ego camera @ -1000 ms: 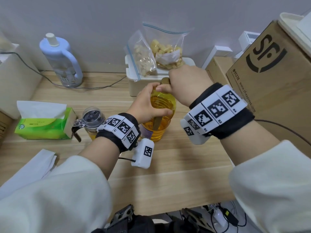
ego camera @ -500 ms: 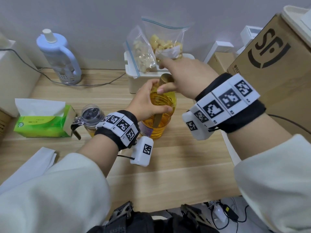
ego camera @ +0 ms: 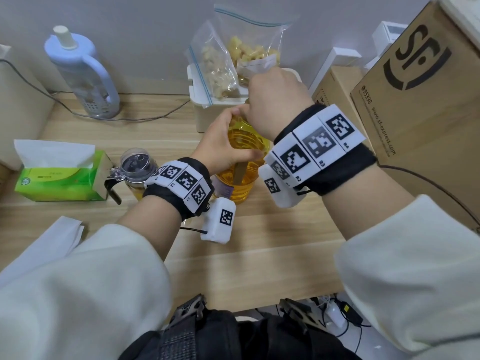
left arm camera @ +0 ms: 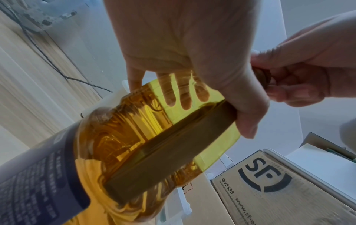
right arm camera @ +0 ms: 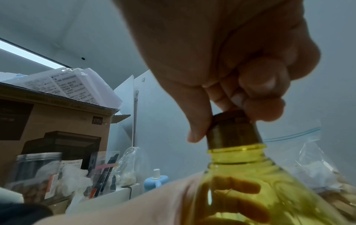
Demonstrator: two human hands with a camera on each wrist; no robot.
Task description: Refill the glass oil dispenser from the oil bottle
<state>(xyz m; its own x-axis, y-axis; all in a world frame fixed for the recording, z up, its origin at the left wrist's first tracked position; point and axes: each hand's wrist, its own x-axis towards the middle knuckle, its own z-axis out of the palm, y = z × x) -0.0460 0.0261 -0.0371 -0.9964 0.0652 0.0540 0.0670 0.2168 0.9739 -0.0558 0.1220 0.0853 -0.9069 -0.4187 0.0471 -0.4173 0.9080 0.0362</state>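
- The oil bottle (ego camera: 240,162) stands upright on the wooden counter (ego camera: 259,245), near its middle, full of yellow oil, with a dark label low on its side.
- The left hand (ego camera: 220,144) grasps the upper body of the bottle; its fingers (left arm camera: 171,97) curl round the far side and show through the oil in the left wrist view, the thumb lying on the near side.
- The right hand (ego camera: 275,97) sits on top of the bottle, its fingers (right arm camera: 260,82) clenched round the brown cap (right arm camera: 233,129).
- In the right wrist view the cap is seated on the bottle's neck, with the thumb pressed against its side.
- The glass oil dispenser (ego camera: 136,168) stands on the counter just left of the left wrist, apart from the bottle, with a clear lid and a dark handle; some yellow oil shows at its bottom.
- A green tissue box (ego camera: 59,175) lies just left of the dispenser.
- A pale blue bottle with a handle (ego camera: 83,76) stands at the back left by the wall, with a dark cable (ego camera: 124,116) running past its foot.
- Behind the oil bottle, a white box (ego camera: 207,113) carries two clear zip bags (ego camera: 233,58) of pale food pieces.
- A large cardboard box (ego camera: 420,100) printed with "SF" stands on the right.
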